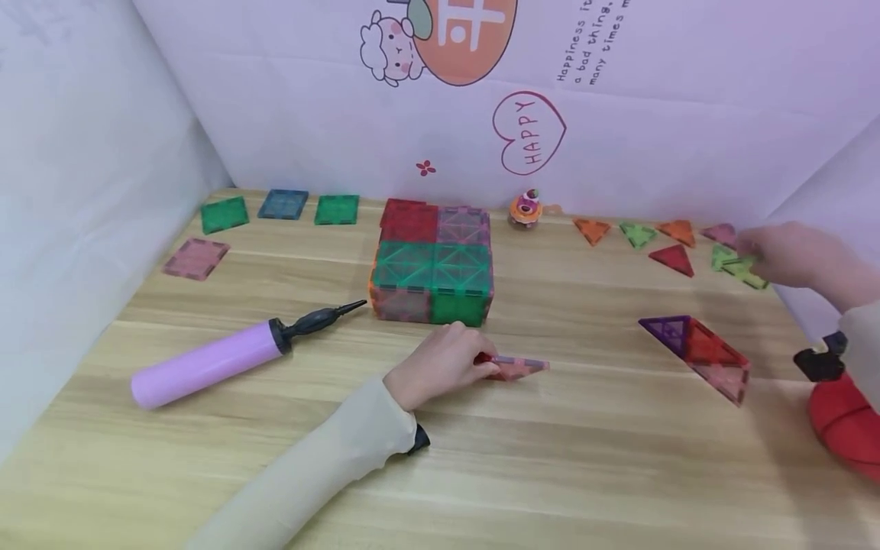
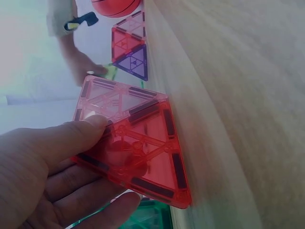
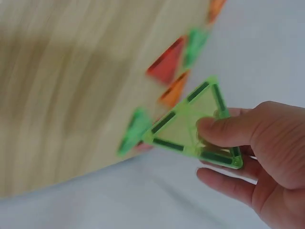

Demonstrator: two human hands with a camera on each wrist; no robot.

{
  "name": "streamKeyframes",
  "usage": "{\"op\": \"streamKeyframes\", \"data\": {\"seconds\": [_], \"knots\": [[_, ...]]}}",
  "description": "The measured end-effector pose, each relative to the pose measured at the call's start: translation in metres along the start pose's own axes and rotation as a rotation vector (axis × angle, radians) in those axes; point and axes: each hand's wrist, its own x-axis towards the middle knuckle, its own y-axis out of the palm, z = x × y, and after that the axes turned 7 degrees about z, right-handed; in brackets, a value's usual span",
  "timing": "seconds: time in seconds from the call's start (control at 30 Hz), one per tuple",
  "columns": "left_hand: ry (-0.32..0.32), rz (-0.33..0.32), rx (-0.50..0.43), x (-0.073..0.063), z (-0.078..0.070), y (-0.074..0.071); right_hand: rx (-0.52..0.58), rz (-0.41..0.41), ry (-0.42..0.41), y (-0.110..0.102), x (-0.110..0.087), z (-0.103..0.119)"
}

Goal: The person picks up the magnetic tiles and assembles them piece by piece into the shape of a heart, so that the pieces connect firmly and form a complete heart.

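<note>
In the left wrist view my left hand (image 2: 52,167) pinches a red triangle magnetic tile (image 2: 155,143) edge to edge with a pink triangle tile (image 2: 112,98). That hand (image 1: 440,365) is low over the middle of the table, in front of a box built of square tiles (image 1: 433,263). At the right, my right hand (image 1: 787,252) grips a light green triangle tile (image 3: 174,131) between thumb and fingers. Close beneath it lies another green triangle tile (image 3: 132,131). A joined strip of purple, red and pink triangles (image 1: 711,344) lies on the table between the hands.
Loose triangle tiles (image 1: 672,260) line the back right edge. Square tiles (image 1: 337,209) lie at the back left. A purple hand pump (image 1: 206,364) points at the box. A small cake-like toy (image 1: 525,208) stands by the wall; a red ball (image 1: 849,420) is at the right edge.
</note>
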Motion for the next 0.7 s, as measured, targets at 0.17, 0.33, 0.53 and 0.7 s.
{"op": "streamKeyframes", "data": {"seconds": [0.17,0.33,0.53,0.7], "knots": [[-0.008,0.011,-0.004,0.001,-0.001,-0.001,0.021,-0.082,-0.026,-0.016,-0.024,0.050],[-0.006,0.012,0.000,0.001,-0.002,-0.001,0.087,-0.302,-0.219,-0.011,-0.049,0.091],[0.000,-0.007,-0.001,0.003,-0.001,-0.001,0.243,-0.431,-0.352,0.011,-0.068,0.136],[-0.004,0.002,-0.011,0.002,-0.002,0.000,0.445,-0.474,-0.423,0.037,-0.077,0.175]]}}
